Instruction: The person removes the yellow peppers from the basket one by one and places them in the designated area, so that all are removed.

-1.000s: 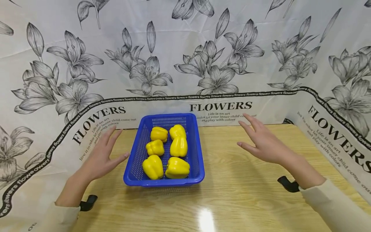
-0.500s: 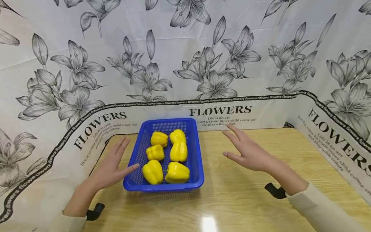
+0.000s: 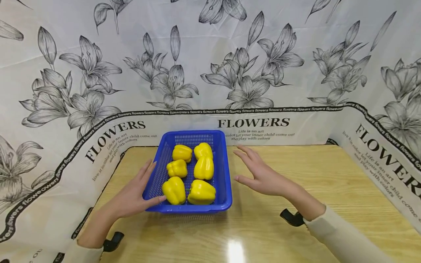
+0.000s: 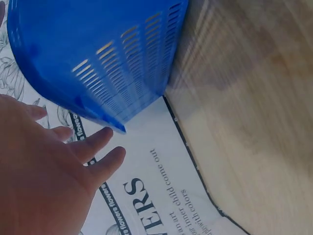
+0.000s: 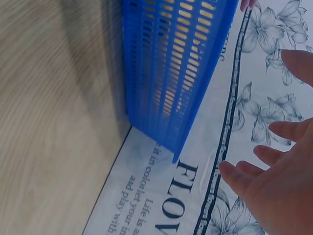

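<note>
A blue plastic basket (image 3: pixel 227 175) with slotted walls stands on the table, holding several yellow bell peppers (image 3: pixel 204 168). My left hand (image 3: pixel 133 195) is at the basket's left side, fingers extended and thumb over the front left rim; I cannot tell whether it touches. In the left wrist view the left fingers (image 4: pixel 105 142) spread close to the basket's rim. To the right of the basket, my right hand (image 3: pixel 263 175) hovers with straight fingers and a gap to the rim. The right wrist view shows that hand (image 5: pixel 283 176) apart from the basket wall (image 5: pixel 166 73).
A wooden table (image 3: pixel 263 233) carries the basket. White cloth (image 3: pixel 184 120) printed with flowers and lettering hangs behind it and along both sides. Black camera mounts (image 3: pixel 113 241) sit at both wrists.
Both hands have moved inward toward the basket, the left from the left and the right from the right. Basket and peppers have stayed in place; the view has shifted slightly.
</note>
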`<state>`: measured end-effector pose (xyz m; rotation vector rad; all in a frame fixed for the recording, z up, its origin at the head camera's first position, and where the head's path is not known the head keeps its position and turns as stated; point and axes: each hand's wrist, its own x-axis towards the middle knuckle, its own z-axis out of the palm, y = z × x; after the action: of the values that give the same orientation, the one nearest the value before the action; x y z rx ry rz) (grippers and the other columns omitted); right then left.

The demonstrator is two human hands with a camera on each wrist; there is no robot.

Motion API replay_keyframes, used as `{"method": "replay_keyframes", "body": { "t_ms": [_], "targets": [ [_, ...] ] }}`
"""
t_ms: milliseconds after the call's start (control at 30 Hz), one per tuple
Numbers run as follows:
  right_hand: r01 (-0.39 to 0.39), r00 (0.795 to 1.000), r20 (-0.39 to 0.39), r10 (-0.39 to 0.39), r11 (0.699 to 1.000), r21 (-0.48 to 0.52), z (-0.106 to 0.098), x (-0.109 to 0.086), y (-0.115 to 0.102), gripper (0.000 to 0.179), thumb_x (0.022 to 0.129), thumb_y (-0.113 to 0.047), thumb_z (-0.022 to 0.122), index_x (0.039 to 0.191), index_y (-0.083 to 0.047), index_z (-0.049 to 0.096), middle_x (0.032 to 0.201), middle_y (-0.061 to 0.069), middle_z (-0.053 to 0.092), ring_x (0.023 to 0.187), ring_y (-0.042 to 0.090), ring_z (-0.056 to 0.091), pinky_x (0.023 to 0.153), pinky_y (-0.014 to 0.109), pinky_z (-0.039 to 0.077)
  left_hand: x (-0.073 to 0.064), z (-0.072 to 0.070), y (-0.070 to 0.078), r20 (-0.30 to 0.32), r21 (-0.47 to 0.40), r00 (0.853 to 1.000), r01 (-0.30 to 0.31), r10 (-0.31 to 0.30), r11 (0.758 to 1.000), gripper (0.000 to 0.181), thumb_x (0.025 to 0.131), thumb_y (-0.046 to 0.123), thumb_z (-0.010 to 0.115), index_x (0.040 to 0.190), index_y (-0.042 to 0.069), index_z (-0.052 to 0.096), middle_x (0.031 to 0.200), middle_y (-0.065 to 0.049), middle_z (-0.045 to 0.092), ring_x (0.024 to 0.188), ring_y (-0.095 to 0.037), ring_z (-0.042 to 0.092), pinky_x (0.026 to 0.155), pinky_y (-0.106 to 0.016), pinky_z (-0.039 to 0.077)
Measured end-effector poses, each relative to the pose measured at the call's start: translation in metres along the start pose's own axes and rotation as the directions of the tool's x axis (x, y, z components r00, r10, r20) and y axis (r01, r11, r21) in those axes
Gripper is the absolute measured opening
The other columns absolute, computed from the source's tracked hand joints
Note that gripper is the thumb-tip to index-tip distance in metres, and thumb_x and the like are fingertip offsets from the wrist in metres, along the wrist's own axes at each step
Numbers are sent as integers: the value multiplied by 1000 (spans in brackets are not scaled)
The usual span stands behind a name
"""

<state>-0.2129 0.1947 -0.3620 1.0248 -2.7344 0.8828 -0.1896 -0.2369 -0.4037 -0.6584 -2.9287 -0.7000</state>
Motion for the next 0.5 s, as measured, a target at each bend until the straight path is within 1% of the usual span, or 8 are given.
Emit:
{"method": "replay_keyframes", "body": {
  "t_ms": [133, 233, 367, 500],
  "targets": [
    [16, 1000, 25, -17, 999, 34, 8, 8, -8, 79, 99, -33, 68, 161, -6, 26, 169, 15, 16, 153, 39, 18, 116, 65, 30, -1, 4, 2, -3, 2, 1000, 2, -2, 1000, 112, 88, 67, 68, 166, 13, 8, 172, -10, 1, 148, -51, 28, 111, -70, 34],
    [21, 998, 52, -24, 998, 57, 15, 12, -12, 80, 100, -35, 68, 161, -6, 27, 168, 15, 17, 153, 38, 18, 118, 63, 29, -3, 9, 2, 3, 11, 1000, 7, -7, 1000, 113, 89, 67, 66, 166, 9, 7, 173, -9, 0, 147, -51, 28, 111, -68, 35],
    [26, 994, 100, -33, 997, 69, 26, 16, -17, 80, 100, -38, 66, 161, -4, 27, 169, 15, 17, 154, 38, 19, 118, 61, 30, -6, 14, 1, 16, 14, 1000, 25, -25, 1000, 114, 89, 70, 63, 165, 8, 5, 173, -7, -3, 149, -48, 27, 112, -66, 36],
    [31, 988, 149, -42, 997, 75, 35, 21, -22, 83, 100, -41, 65, 162, -4, 24, 169, 14, 15, 154, 38, 18, 118, 60, 30, -7, 17, 0, 23, 2, 999, 41, -41, 999, 114, 89, 72, 61, 166, 9, 4, 173, -9, -3, 147, -48, 30, 110, -66, 38]
  ]
}}
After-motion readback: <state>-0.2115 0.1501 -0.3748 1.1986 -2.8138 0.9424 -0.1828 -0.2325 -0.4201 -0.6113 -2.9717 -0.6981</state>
